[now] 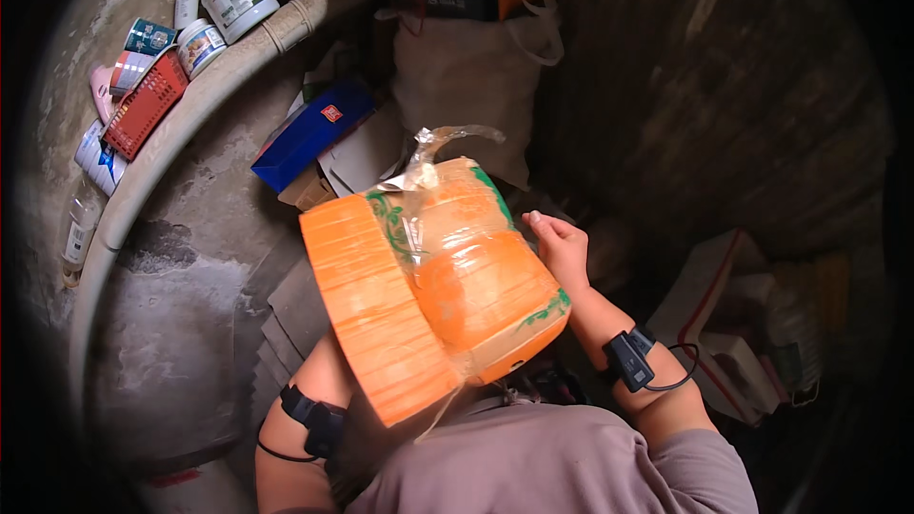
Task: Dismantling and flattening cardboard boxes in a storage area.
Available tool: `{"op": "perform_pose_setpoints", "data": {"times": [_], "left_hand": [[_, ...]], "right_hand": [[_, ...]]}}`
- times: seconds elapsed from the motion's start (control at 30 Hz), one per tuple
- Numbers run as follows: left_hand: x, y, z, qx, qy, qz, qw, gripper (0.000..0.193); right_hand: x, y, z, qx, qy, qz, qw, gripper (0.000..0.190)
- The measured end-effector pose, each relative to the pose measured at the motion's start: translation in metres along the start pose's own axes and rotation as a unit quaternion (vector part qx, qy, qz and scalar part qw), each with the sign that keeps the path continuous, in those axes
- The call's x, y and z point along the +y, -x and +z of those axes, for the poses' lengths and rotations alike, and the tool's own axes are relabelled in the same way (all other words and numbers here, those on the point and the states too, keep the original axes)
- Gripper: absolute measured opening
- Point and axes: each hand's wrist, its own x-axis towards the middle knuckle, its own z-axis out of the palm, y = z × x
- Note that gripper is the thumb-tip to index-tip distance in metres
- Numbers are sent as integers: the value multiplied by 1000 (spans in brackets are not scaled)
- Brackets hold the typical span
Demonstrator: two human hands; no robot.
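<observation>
An orange cardboard box [493, 278] with green leaf prints is held up before my chest, its long flap [375, 307] folded out to the left. Clear packing tape [427, 157] stands up in a crumpled, twisted strip from the box's far end. My right hand [563, 243] is beside the box's right edge, thumb and fingertips drawn together, with nothing visible between them. The left forearm goes in beneath the flap, and the box hides my left hand.
A blue carton [314, 132] lies beyond the box, near a large pale bag [468, 86]. Along the left curves a pipe [168, 128], with a red plastic basket [148, 103], tubs [235, 0] and a bottle [80, 228] behind it. Opened white cartons [714, 300] lie at right.
</observation>
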Motion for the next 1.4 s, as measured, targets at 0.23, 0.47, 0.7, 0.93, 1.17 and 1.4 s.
{"op": "perform_pose_setpoints", "data": {"times": [0.23,0.47,0.7,0.93,1.17,1.4], "left_hand": [[33,-28,57,2,69,185,980,69],[21,-20,38,-59,-246,-25,967,87],[-20,-26,51,-25,111,67,991,82],[-35,-18,45,146,33,5,989,62],[-41,-3,16,132,-51,43,989,64],[-49,0,22,111,-163,10,980,56]], "right_hand": [[-1,7,-14,-26,220,-257,941,16],[3,-1,-31,-145,-34,9,989,50],[28,15,-45,-169,-4,-7,986,59],[33,23,-74,-206,290,-80,931,39],[-4,27,-61,-51,292,-140,945,20],[-42,60,21,-142,396,-164,892,33]]}}
